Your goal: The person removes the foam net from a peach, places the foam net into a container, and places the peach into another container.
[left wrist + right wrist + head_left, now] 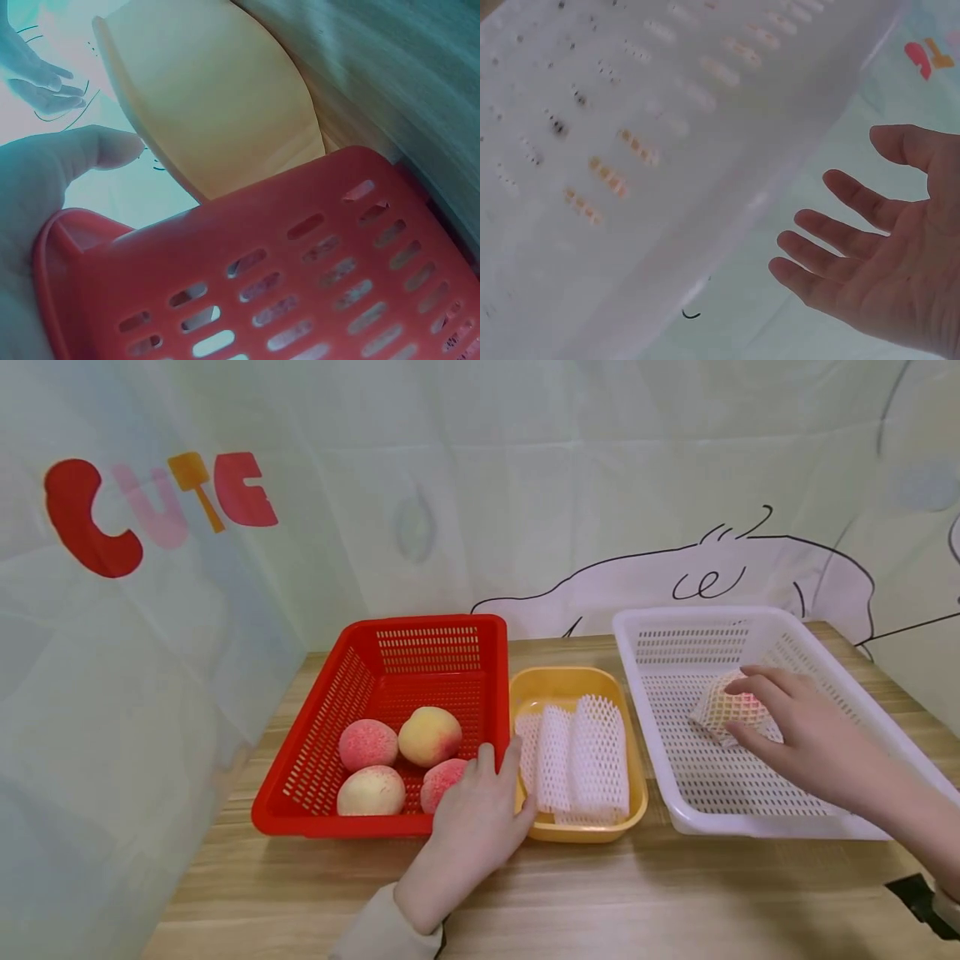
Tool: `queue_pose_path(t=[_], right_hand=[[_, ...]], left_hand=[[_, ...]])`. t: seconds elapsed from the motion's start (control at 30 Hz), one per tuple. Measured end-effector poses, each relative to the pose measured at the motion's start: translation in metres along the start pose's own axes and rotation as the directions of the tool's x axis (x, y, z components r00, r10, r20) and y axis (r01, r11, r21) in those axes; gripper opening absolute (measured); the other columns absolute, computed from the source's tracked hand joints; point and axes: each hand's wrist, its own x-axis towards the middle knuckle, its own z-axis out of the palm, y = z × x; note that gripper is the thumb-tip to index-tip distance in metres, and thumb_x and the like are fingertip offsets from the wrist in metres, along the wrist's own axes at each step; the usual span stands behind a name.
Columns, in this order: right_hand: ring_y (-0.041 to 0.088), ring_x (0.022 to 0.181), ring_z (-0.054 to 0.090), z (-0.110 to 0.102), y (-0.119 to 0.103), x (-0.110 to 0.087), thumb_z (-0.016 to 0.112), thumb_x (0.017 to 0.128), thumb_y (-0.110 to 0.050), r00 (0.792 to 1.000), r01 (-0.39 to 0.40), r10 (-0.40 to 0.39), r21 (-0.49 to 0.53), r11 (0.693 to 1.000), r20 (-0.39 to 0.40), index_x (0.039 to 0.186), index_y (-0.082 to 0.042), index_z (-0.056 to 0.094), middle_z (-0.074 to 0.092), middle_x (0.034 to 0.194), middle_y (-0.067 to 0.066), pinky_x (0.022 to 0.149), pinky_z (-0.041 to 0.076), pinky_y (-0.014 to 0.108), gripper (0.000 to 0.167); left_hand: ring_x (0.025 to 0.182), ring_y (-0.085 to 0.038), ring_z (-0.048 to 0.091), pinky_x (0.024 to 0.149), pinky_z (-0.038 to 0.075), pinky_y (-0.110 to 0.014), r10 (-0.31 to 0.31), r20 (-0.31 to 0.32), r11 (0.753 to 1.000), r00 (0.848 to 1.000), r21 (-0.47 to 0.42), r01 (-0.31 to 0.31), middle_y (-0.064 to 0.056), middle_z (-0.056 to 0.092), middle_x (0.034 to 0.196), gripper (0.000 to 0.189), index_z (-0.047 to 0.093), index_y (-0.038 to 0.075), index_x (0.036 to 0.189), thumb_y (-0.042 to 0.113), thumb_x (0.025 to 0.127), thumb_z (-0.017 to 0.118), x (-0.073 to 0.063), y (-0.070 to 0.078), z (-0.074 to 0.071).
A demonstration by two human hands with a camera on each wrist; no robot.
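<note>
My left hand (478, 814) rests at the front right corner of the red basket (341, 827), its fingers over the rim and beside a pink peach (441, 781) that it partly covers. In the left wrist view the thumb (105, 146) stretches out above the basket's edge. My right hand (813, 739) hovers over the white basket (678, 810), fingers spread and slightly bent. Just by its fingertips lies a peach in a white foam net (723, 703), partly hidden by the hand. The right wrist view shows no object in the palm (907, 292).
Several more peaches, among them a yellow one (429, 737) and a pale one (371, 791), lie in the red basket. Between the baskets a yellow tray (636, 802) holds white foam net sleeves (600, 756). A printed cloth (450, 527) hangs behind the wooden table (600, 893).
</note>
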Motion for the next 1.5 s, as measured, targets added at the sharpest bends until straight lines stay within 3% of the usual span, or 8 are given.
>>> queue_pose_path(t=[0.2, 0.4, 0.67, 0.93, 1.13, 1.37, 1.5], right_hand=[[0.05, 0.122, 0.042, -0.01, 0.01, 0.006, 0.063, 0.092, -0.031, 0.995, -0.038, 0.043, -0.059, 0.998, 0.089, 0.125, -0.003, 0.053, 0.044, 0.137, 0.031, 0.096, 0.036, 0.065, 0.044], [0.05, 0.12, 0.045, -0.021, 0.019, 0.013, 0.059, 0.094, -0.039, 0.981, -0.025, 0.047, -0.117, 0.993, 0.188, 0.125, -0.002, 0.054, 0.051, 0.131, 0.029, 0.094, 0.038, 0.066, 0.048], [0.047, 0.109, 0.056, -0.029, 0.032, 0.027, 0.058, 0.093, -0.043, 0.955, -0.035, 0.079, -0.155, 0.987, 0.286, 0.124, -0.003, 0.054, 0.053, 0.127, 0.031, 0.078, 0.049, 0.059, 0.051], [0.051, 0.112, 0.054, -0.031, 0.043, 0.046, 0.061, 0.093, -0.032, 0.935, -0.051, 0.074, -0.073, 0.996, 0.346, 0.128, 0.002, 0.049, 0.053, 0.128, 0.034, 0.082, 0.048, 0.061, 0.05], [0.053, 0.11, 0.053, -0.034, 0.054, 0.06, 0.06, 0.093, -0.031, 0.913, -0.096, 0.121, -0.084, 0.992, 0.39, 0.129, 0.005, 0.047, 0.052, 0.125, 0.037, 0.078, 0.05, 0.061, 0.053], [0.049, 0.107, 0.056, -0.032, 0.067, 0.069, 0.06, 0.093, -0.031, 0.911, -0.105, 0.131, -0.088, 0.991, 0.391, 0.126, 0.008, 0.049, 0.053, 0.124, 0.036, 0.078, 0.051, 0.058, 0.052], [0.052, 0.107, 0.054, -0.028, 0.075, 0.073, 0.058, 0.094, -0.031, 0.9, -0.131, 0.155, -0.086, 0.988, 0.408, 0.126, 0.009, 0.047, 0.051, 0.124, 0.038, 0.078, 0.05, 0.059, 0.052]], left_hand=[[0.073, -0.017, 0.047, 0.047, 0.044, -0.022, -0.005, 0.002, 1.0, 1.0, 0.012, 0.005, -0.011, 0.053, 0.102, 0.069, 0.042, 0.014, 0.143, 0.037, 0.084, 0.067, 0.0, 0.0, 0.0], [0.072, -0.017, 0.047, 0.046, 0.042, -0.021, 0.009, -0.015, 1.0, 1.0, 0.022, -0.009, -0.011, 0.053, 0.102, 0.067, 0.043, 0.014, 0.142, 0.037, 0.084, 0.067, 0.0, 0.001, 0.0], [0.072, -0.016, 0.046, 0.046, 0.042, -0.021, 0.016, -0.023, 0.999, 1.0, 0.041, -0.015, -0.01, 0.053, 0.101, 0.067, 0.043, 0.014, 0.142, 0.038, 0.083, 0.067, 0.0, 0.001, 0.001], [0.073, -0.017, 0.047, 0.047, 0.043, -0.021, 0.016, -0.027, 0.999, 1.0, 0.044, -0.014, -0.01, 0.053, 0.101, 0.067, 0.044, 0.014, 0.141, 0.038, 0.083, 0.068, 0.0, 0.001, 0.001], [0.071, -0.016, 0.046, 0.048, 0.044, -0.021, 0.008, -0.015, 0.999, 1.0, 0.043, -0.007, -0.01, 0.053, 0.101, 0.068, 0.044, 0.014, 0.142, 0.039, 0.083, 0.067, 0.0, 0.001, 0.001], [0.072, -0.016, 0.047, 0.048, 0.045, -0.021, 0.005, -0.012, 0.999, 1.0, 0.048, -0.005, -0.01, 0.053, 0.101, 0.069, 0.044, 0.014, 0.142, 0.04, 0.083, 0.068, 0.0, 0.001, 0.001], [0.071, -0.016, 0.046, 0.048, 0.045, -0.021, 0.008, -0.017, 0.999, 1.0, 0.05, -0.007, -0.01, 0.053, 0.101, 0.068, 0.044, 0.014, 0.141, 0.039, 0.082, 0.068, 0.0, 0.001, 0.001]])
